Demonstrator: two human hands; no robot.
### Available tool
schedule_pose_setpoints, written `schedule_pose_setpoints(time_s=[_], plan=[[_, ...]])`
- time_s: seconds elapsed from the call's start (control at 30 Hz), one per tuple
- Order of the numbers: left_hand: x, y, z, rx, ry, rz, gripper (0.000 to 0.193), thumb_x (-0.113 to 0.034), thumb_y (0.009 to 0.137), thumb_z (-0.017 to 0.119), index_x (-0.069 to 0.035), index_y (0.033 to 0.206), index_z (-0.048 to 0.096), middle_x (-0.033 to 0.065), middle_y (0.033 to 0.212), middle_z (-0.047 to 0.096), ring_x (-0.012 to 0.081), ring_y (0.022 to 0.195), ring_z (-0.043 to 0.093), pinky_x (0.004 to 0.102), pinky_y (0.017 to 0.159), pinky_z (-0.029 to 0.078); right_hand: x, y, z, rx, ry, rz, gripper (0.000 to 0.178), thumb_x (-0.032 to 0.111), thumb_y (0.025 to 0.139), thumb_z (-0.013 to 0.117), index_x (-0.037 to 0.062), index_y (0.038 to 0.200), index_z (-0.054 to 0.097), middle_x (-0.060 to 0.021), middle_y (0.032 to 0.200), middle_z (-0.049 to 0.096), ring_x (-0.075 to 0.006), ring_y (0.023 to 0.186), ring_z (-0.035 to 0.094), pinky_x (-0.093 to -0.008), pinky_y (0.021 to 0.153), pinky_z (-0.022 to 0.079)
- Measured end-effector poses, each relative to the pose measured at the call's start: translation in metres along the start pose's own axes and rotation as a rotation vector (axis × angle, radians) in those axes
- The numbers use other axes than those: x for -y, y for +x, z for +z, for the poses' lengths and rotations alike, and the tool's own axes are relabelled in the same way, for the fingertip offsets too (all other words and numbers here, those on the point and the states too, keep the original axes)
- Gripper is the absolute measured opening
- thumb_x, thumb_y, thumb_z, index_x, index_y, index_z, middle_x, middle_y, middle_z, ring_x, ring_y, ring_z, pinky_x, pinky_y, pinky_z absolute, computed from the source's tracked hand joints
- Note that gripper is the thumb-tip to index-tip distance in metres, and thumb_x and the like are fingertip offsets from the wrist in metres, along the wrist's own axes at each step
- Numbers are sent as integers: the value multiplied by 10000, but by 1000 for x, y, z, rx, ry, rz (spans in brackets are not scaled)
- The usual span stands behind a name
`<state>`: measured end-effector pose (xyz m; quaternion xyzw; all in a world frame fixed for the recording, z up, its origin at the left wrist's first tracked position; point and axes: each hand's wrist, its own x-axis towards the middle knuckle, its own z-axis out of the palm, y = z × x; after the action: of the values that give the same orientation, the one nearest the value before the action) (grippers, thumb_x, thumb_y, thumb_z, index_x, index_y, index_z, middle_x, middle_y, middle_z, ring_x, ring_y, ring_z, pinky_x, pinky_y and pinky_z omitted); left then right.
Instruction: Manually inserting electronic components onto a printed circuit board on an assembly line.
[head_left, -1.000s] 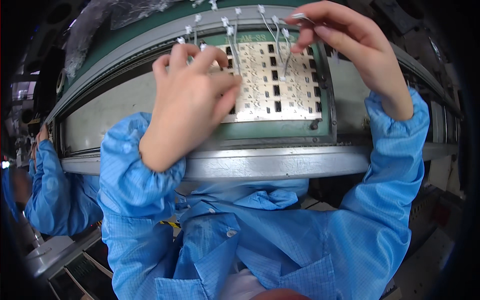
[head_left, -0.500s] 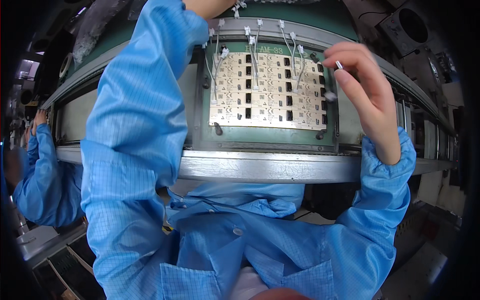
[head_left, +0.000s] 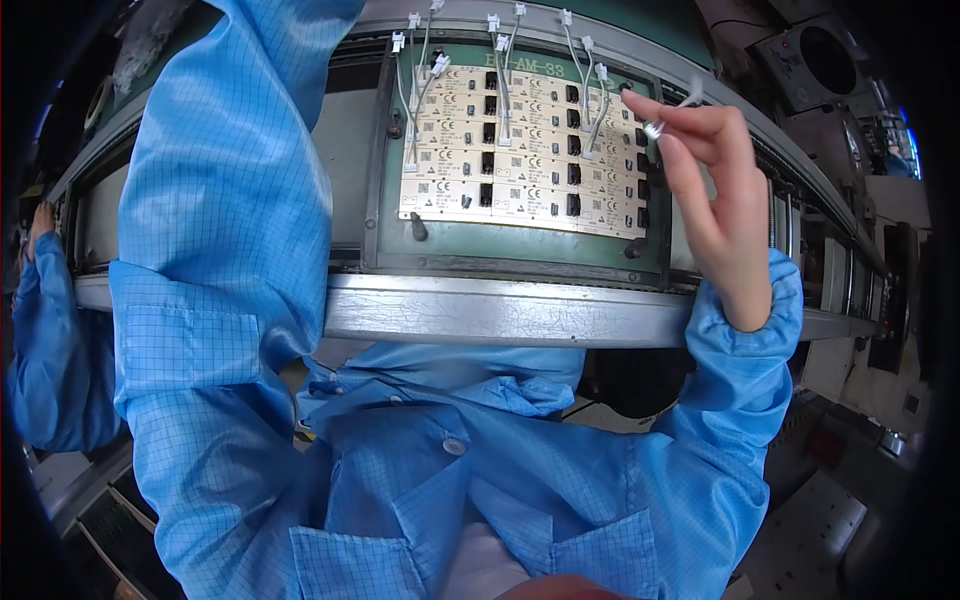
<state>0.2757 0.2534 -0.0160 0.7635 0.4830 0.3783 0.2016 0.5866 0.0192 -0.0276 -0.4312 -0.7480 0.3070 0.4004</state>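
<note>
Between the thumb and fingers of my right hand [head_left: 728, 195] is pinched a short white wire cable with small plugs; one white plug [head_left: 653, 130] shows at the fingertips, just off the right edge of a panel of small circuit boards [head_left: 460, 203]. The panel lies in a green carrier [head_left: 500, 240] and bears rows of black components. Several white cables stand up from its left, middle and right columns, their loose plugs [head_left: 587, 44] toward the far side. My left sleeve [head_left: 225, 190] stretches away past the top edge, so my left hand is out of sight.
A metal rail [head_left: 480, 310] runs between my body and the carrier. At far left, another person's hand [head_left: 42, 222] rests by the same line. A device with a round black face [head_left: 815, 58] stands at back right, and clear plastic [head_left: 140, 50] lies at back left.
My left hand, partly visible at the top before, has passed out of view. My right hand still holds the cable, now turned so its plug shows. The whole view has shifted slightly.
</note>
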Motion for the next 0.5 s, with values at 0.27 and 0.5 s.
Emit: schedule_pose_setpoints(time_s=[0.27, 0.5], plan=[[1, -7, 16, -70, -371, -16, 210, -131, 925, 678, 60, 1004, 714, 93, 839, 724, 154, 770, 676, 283, 712, 533, -5, 0, 9, 119, -529, -193, 266, 36, 968, 673, -17, 1218, 601, -167, 1134, 741, -245, 1057, 730, -328, 923, 568], [-38, -49, 31, 9, -659, 23, 189, -112, 985, 657, 44, 1092, 673, 122, 1004, 740, 163, 939, 705, 256, 830, 557, -8, -15, 9, 87, -532, -77, 248, -33, 935, 666, 2, 1180, 668, -128, 1000, 732, -229, 849, 719, -326, 740, 554]])
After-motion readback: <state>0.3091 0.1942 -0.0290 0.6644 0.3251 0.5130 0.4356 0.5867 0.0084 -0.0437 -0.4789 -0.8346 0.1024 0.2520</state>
